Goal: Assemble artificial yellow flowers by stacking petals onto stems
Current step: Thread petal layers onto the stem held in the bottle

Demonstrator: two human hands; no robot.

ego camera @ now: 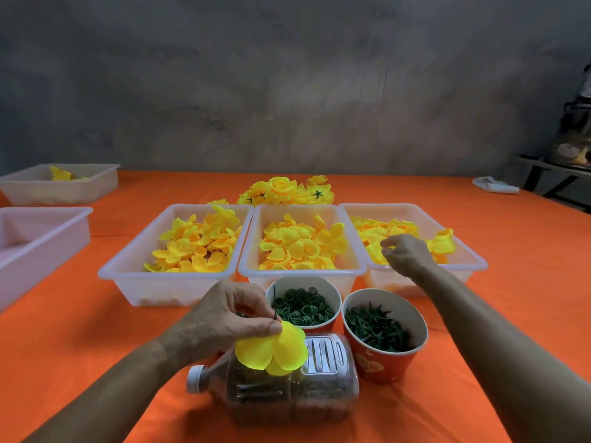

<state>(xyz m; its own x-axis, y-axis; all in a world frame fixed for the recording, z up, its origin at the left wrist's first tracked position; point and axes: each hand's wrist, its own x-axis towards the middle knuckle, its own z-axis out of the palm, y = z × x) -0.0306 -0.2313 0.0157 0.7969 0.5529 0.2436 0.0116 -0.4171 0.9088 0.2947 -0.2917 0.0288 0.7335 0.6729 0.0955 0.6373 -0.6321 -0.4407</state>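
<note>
A thin dark stem (274,303) carrying a yellow petal layer (271,348) is being pinched by the left hand (224,314), just above a clear plastic bottle (275,385) that is lying on its side on the orange table (96,346). Just behind the bottle, a cup of green rings (302,303) and a cup of dark green calyxes (383,334) are being kept side by side. Behind the cups, three translucent trays of petals are being displayed in a row; petals in the right tray (412,247) are being pinched by the right hand (406,254). Finished flowers (287,191) are being piled behind the middle tray (302,244).
</note>
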